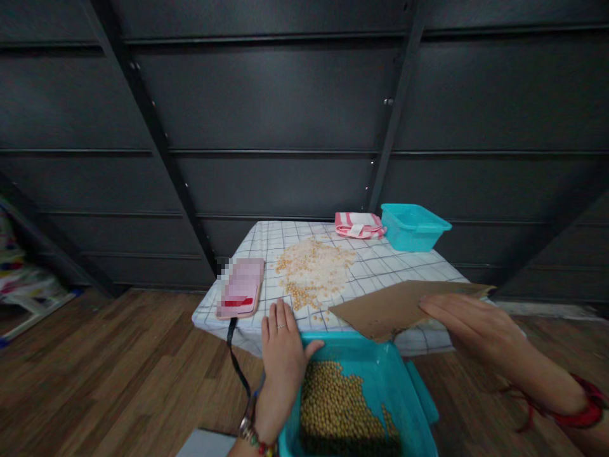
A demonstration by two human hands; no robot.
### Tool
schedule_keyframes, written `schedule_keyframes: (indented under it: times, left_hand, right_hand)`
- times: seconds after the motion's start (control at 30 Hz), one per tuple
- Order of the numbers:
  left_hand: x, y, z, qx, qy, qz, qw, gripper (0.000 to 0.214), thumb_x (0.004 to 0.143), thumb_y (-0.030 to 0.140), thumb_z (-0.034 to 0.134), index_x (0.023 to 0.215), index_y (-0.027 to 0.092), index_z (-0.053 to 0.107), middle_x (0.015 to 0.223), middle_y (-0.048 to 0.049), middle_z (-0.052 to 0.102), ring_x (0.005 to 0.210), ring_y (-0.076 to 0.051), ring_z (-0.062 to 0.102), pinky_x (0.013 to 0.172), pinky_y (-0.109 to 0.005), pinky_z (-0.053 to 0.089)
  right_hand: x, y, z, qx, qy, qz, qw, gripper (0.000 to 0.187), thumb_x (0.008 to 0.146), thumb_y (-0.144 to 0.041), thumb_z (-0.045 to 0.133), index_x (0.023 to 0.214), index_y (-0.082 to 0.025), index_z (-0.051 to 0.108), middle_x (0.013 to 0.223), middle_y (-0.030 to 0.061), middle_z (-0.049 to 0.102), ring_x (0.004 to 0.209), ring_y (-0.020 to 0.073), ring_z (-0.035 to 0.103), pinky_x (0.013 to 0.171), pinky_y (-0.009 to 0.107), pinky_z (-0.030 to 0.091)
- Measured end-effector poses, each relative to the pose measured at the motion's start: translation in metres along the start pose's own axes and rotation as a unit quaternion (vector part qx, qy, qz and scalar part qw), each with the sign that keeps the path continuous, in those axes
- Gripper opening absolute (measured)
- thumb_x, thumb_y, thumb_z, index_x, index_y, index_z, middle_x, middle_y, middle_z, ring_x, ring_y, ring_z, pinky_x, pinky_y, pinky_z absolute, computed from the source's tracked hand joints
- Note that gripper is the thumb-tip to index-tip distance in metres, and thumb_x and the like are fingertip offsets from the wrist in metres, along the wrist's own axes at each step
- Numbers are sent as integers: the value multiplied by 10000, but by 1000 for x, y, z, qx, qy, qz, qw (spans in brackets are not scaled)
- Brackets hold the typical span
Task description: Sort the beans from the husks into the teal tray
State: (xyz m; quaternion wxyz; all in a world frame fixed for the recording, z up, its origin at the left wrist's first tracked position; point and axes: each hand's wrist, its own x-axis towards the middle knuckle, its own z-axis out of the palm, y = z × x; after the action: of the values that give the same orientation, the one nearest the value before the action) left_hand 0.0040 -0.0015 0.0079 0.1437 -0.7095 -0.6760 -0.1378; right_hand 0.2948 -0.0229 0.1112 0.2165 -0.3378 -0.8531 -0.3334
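Note:
My left hand [284,349] lies flat on the near edge of the checked tablecloth [247,251], fingers stretched out. Its thumb reaches over the rim of a turquoise plastic basin [380,368]. Soybeans [340,406] cover much of the basin's floor. Over at the right, my right hand [469,320] is closed on a piece of brown cardboard [394,308], which slants above the cloth with its lower corner by the basin's far rim. Beyond my left fingertips spreads a mixed pile of white grains [328,263] and yellow soybeans [299,295].
A pink phone [245,282] with a black strap [233,355] rests on the table's left side. Toward the back are a folded red-and-white striped cloth [358,225] and a second turquoise basin [413,228]. Behind the table rises a dark panelled wall [276,101]. The floor [124,362] is wooden.

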Motion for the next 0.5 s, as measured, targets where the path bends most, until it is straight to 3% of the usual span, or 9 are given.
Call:
schedule_keyframes:
  times: [0.1,0.5]
  left_hand:
    - [0,0,1,6,1,3,1000,879,658,658,495,1249,12,421,1309,-241,445,1208,-353,403,974,-479,356]
    - [-1,0,1,3,6,-2,1000,862,663,648,499,1249,21,423,1317,-240,434,1212,-346,402,981,-483,347]
  right_hand:
    - [0,3,6,-47,52,-57,996,363,731,29,316,918,-167,559,788,38,692,709,144,647,636,259,525]
    - [0,3,14,-12,54,-30,998,441,709,30,333,1019,-197,549,849,24,687,783,136,642,696,262,525]
